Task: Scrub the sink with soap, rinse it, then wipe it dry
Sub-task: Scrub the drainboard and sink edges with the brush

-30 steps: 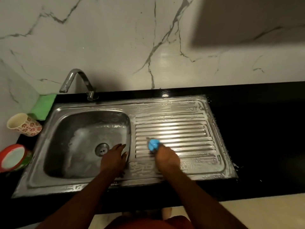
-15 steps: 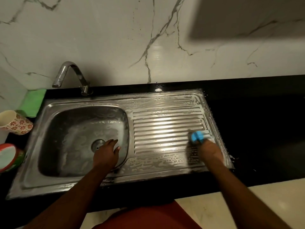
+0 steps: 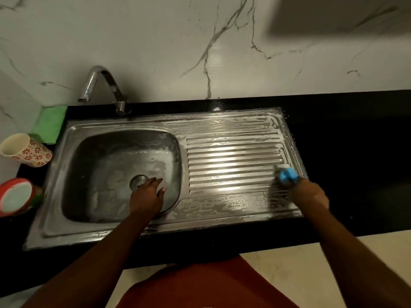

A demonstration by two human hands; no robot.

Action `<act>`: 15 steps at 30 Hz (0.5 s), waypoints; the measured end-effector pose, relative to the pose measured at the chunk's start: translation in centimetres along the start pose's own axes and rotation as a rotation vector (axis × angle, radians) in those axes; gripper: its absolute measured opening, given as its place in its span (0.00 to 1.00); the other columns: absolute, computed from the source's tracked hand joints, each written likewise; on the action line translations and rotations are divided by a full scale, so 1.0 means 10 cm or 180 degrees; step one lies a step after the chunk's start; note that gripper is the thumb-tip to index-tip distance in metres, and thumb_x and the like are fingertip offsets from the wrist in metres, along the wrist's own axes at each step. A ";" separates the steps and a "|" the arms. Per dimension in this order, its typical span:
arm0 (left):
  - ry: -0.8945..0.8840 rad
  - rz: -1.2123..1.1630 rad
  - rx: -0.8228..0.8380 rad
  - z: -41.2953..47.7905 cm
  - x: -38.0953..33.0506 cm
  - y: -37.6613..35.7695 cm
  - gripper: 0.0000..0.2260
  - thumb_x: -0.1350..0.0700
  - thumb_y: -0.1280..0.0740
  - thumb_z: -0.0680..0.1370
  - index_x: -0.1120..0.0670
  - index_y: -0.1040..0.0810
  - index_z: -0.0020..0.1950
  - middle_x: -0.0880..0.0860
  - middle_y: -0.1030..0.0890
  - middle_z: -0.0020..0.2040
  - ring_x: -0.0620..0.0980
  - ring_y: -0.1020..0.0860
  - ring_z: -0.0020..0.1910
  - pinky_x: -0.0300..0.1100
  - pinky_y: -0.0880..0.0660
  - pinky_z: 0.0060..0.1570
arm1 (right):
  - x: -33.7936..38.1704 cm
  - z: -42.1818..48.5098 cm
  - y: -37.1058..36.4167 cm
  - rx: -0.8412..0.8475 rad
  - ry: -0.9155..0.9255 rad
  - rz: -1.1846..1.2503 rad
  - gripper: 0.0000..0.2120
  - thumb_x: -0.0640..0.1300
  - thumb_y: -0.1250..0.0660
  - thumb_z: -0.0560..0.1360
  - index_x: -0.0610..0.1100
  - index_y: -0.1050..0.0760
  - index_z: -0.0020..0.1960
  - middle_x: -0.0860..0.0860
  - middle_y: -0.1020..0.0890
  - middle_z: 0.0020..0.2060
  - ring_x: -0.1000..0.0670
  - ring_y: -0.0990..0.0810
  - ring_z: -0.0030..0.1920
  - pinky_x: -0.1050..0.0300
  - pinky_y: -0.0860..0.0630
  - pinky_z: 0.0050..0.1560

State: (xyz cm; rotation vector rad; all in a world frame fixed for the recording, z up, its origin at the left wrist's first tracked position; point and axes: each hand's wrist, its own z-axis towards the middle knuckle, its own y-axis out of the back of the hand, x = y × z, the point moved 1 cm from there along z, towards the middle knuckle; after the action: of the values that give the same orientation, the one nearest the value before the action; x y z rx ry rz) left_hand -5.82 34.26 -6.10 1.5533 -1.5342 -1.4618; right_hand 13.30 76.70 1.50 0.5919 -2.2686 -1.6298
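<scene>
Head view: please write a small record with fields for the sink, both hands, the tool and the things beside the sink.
sink: steel, soapy film on basin and drainboard
faucet: no water seen running
left hand: open, over the basin by the drain
right hand: grips blue scrubber at drainboard's right edge
beside sink, left: green cloth, flowered cup, red-rimmed container

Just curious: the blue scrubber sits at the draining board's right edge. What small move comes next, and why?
Probably a stroke leftward along the ridges. The right hand grips the blue scrubber at the draining board's right edge, with only black counter beyond, and suds cover the metal to its left.
</scene>
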 end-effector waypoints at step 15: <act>-0.0079 -0.0102 -0.0168 0.05 0.06 0.06 0.19 0.47 0.38 0.85 0.48 0.25 0.76 0.52 0.27 0.77 0.57 0.27 0.73 0.55 0.27 0.65 | 1.50 -0.97 -0.34 0.0530 0.1339 -0.0004 0.18 0.56 0.43 0.82 0.48 0.22 0.61 0.46 0.16 0.55 0.42 0.17 0.56 0.52 0.24 0.53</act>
State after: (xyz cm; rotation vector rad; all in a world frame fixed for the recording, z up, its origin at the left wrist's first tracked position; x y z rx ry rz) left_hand -6.60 33.68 -5.92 1.5410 -1.4789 -1.5325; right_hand 5.18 60.48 1.33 0.8823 -2.0936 -1.1843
